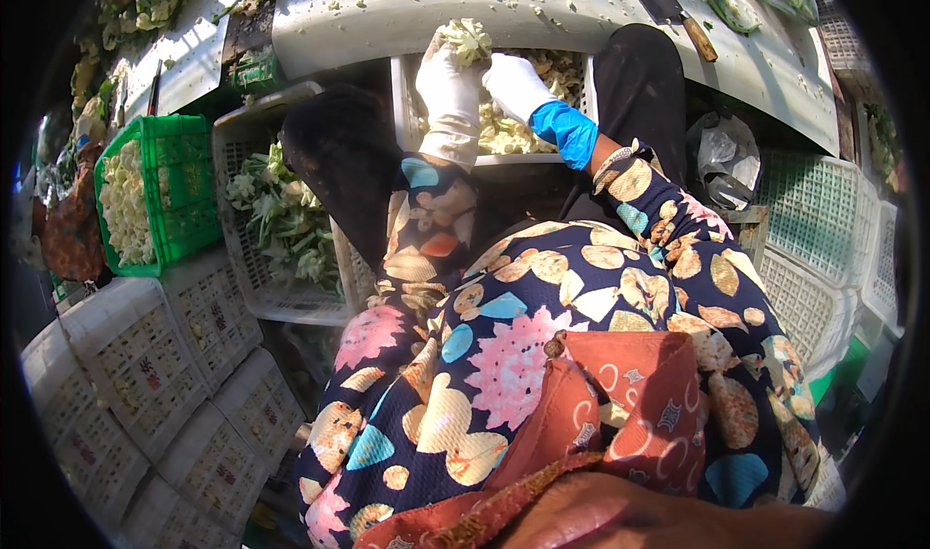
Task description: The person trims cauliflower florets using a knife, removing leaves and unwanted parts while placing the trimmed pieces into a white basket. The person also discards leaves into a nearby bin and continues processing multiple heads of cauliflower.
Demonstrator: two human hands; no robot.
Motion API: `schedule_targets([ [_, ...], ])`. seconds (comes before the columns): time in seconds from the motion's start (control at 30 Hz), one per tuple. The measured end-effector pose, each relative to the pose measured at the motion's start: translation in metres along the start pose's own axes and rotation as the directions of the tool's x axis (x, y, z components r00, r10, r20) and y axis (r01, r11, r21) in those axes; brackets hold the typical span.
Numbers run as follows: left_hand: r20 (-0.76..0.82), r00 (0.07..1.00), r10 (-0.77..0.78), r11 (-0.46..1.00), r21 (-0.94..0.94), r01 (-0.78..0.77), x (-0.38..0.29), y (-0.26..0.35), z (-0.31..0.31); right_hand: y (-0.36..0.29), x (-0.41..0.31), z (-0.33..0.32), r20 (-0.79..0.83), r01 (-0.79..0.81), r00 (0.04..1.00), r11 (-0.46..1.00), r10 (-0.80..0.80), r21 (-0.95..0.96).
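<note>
My left hand (445,84), in a white glove, grips a pale cauliflower piece (465,41) with a ragged, leafy-looking top. Close on its right is my right hand (514,86), also white-gloved, with a blue glove cuff (567,131) showing at the wrist. Its fingers are curled towards the cauliflower; whether they hold anything is hidden. Both hands are above a white plastic crate (501,160) between my knees. Cut cauliflower florets (508,133) lie in that crate, partly covered by my hands and forearms.
A white work surface (436,4) strewn with crumbs runs across the front, bearing a cleaver (672,11) at right. To the left stand a crate of leafy trimmings (290,237), a green crate of florets (156,193) and stacked white crates (145,367). More crates (806,258) stand right.
</note>
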State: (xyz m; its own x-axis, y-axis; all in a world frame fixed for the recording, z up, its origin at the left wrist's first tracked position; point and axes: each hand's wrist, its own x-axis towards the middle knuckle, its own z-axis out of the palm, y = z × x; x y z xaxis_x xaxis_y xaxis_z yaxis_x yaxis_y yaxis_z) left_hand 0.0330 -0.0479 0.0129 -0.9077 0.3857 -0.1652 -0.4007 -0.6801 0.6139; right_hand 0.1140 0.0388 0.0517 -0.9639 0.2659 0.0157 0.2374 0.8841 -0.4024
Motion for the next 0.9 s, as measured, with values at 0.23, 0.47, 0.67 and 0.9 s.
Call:
schedule_targets([
  [0.23,0.155,0.988,0.002,0.909,0.412,-0.067,-0.02,0.031,0.011,0.007,-0.017,-0.015,0.291,-0.393,0.893,0.283,0.342,0.875],
  [0.47,0.008,0.987,-0.163,0.986,0.036,0.162,0.003,0.027,0.007,-0.002,-0.027,-0.058,0.22,-0.188,0.971,0.863,0.092,0.469],
  [0.67,0.039,0.98,-0.196,0.976,0.108,0.191,0.001,0.023,0.008,-0.002,-0.026,-0.044,0.21,-0.148,0.975,0.92,0.074,0.364],
  [0.9,-0.002,0.976,-0.22,0.967,0.128,0.218,-0.001,0.024,0.014,0.004,-0.031,-0.027,0.081,-0.042,0.997,0.959,0.021,0.279],
])
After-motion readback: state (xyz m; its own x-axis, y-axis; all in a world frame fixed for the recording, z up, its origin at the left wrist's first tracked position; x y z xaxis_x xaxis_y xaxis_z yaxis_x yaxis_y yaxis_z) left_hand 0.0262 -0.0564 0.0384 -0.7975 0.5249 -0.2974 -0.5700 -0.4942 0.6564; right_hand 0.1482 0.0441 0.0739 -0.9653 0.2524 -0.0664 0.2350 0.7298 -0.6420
